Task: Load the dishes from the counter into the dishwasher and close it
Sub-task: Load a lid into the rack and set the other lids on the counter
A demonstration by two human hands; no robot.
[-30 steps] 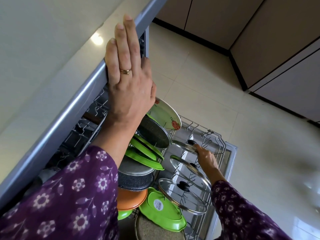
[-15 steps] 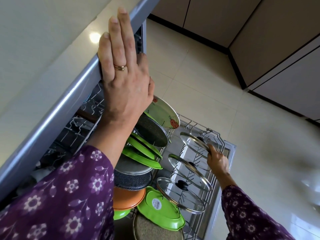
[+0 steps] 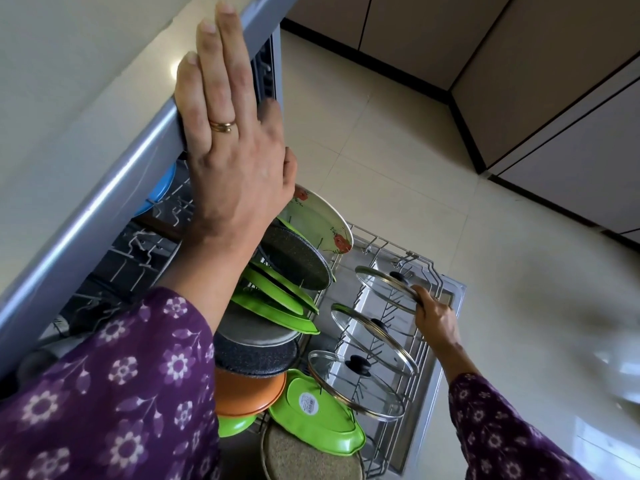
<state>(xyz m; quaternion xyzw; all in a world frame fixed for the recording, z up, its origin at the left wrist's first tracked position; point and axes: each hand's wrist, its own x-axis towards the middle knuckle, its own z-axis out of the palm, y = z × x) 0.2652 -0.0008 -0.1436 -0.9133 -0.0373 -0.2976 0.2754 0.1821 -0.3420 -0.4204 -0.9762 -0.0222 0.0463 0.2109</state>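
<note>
Glass lid (image 3: 384, 289) in R hand (image 3: 436, 318); L hand (image 3: 239, 168) on counter (image 3: 86, 98)

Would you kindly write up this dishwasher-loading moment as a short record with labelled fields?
left hand: flat, fingers straight, resting on the counter edge
right hand: grips the rim of the far glass lid
glass lids: three, standing tilted in the lower rack
other load: green plates, dark pans, orange plate, floral plate
dishwasher: open, rack pulled out
</note>
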